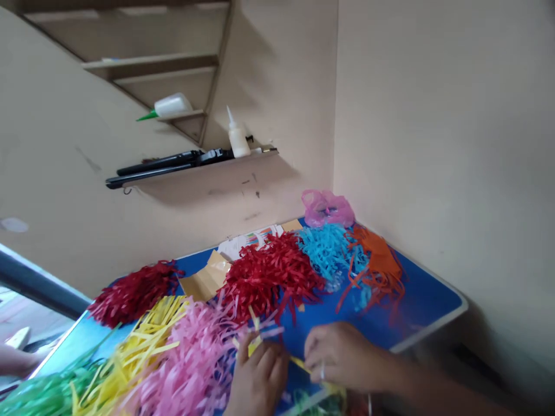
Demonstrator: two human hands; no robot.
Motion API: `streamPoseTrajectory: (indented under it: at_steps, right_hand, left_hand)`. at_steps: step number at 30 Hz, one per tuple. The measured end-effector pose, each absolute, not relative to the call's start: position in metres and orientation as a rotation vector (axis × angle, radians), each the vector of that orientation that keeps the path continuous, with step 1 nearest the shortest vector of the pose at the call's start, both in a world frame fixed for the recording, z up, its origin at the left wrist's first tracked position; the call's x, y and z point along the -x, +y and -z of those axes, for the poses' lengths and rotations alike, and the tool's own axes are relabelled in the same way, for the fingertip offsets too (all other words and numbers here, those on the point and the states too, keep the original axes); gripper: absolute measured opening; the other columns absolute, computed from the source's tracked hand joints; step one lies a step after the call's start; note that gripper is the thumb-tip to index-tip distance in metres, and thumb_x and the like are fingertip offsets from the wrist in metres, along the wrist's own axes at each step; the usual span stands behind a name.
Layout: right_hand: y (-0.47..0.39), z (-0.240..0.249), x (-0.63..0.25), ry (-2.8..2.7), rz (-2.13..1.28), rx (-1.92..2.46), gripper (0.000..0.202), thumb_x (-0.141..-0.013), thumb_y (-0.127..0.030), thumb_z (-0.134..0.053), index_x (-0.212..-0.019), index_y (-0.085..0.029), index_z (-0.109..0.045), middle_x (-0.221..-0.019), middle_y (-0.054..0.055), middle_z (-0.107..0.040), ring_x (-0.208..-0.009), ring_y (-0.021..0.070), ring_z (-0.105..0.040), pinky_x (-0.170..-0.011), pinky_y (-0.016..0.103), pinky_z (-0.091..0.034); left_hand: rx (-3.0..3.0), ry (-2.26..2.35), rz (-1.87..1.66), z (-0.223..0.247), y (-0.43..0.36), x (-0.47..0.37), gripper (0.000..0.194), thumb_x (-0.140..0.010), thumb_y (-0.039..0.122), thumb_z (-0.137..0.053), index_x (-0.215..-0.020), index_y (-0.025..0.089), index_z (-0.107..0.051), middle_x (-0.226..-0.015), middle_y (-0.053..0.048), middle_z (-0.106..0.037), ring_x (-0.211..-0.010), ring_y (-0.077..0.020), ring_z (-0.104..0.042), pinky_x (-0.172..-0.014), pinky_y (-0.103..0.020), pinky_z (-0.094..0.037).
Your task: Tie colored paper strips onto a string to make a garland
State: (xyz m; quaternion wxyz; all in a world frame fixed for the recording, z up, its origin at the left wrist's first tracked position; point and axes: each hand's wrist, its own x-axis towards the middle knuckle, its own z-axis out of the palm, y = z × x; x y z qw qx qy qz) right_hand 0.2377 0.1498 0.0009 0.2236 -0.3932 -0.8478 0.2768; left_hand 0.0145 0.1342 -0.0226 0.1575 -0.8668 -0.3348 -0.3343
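Observation:
My left hand (259, 378) is closed around yellow strips (254, 345), whose ends stick up above the fingers. A thin yellow length (299, 364) runs from it to my right hand (347, 357), which has its fingers pinched on that strip and wears a ring. Both hands are over the front of the blue table, slightly blurred. Left of my left hand lies a heap of pink strips (186, 358). Under my right hand, a green and yellow bundle (321, 401) is partly hidden at the bottom edge.
On the blue table (429, 294) lie red strips (273, 274), dark red strips (134, 292), yellow strips (147, 329), green strips (52, 387), blue strips (329, 248), orange strips (377, 260), brown paper (206, 277) and a pink plastic bag (327, 208). Glue bottles (238, 140) stand on wall shelves.

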Motion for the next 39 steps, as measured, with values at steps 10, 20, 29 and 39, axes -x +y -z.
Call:
streamPoseTrajectory:
  at_steps: [10,20,29,39]
  right_hand:
    - [0.109,0.012,-0.204,-1.088,-2.175,0.817,0.044,-0.043,-0.047,-0.09,-0.055,-0.014,-0.063,-0.042,-0.007,-0.046,-0.037,0.004,-0.029,-0.04,0.022,-0.014]
    - [0.072,0.008,-0.175,-1.133,-1.686,0.699,0.034,-0.068,-0.047,-0.081,-0.073,-0.017,-0.066,-0.063,-0.003,-0.053,-0.055,0.01,-0.045,-0.052,0.021,-0.034]
    - [0.123,0.012,-0.176,-1.79,-1.024,1.183,0.026,-0.087,-0.04,-0.061,-0.083,-0.017,-0.073,-0.083,0.005,-0.07,-0.079,0.0187,-0.064,-0.071,0.026,-0.049]
    - [0.206,0.022,-0.16,-1.961,-0.749,1.594,0.017,-0.084,-0.009,-0.056,-0.084,-0.013,-0.072,-0.101,0.017,-0.072,-0.098,0.0258,-0.066,-0.086,0.035,-0.046]
  left_hand:
    - [2.604,-0.835,1.12,-0.03,0.066,-0.02,0.02,-0.096,0.011,-0.047,-0.102,0.015,-0.065,-0.089,-0.002,-0.076,-0.084,-0.0126,-0.069,-0.116,-0.041,-0.02]
    - [2.474,-1.382,1.591,-0.004,0.03,-0.022,0.019,-0.09,0.015,-0.057,-0.103,0.024,-0.067,-0.085,-0.003,-0.069,-0.08,-0.0157,-0.066,-0.078,-0.029,-0.055]
    - [2.14,-2.117,2.236,0.004,0.026,-0.001,0.024,-0.081,0.044,-0.069,-0.085,0.021,-0.075,-0.091,-0.008,-0.075,-0.087,-0.0233,-0.07,-0.077,-0.031,-0.058]
    - [2.026,-2.554,2.592,-0.011,0.039,0.002,0.043,-0.07,0.057,-0.075,-0.083,0.016,-0.071,-0.063,0.002,-0.061,-0.053,-0.0097,-0.053,-0.055,-0.021,-0.047]
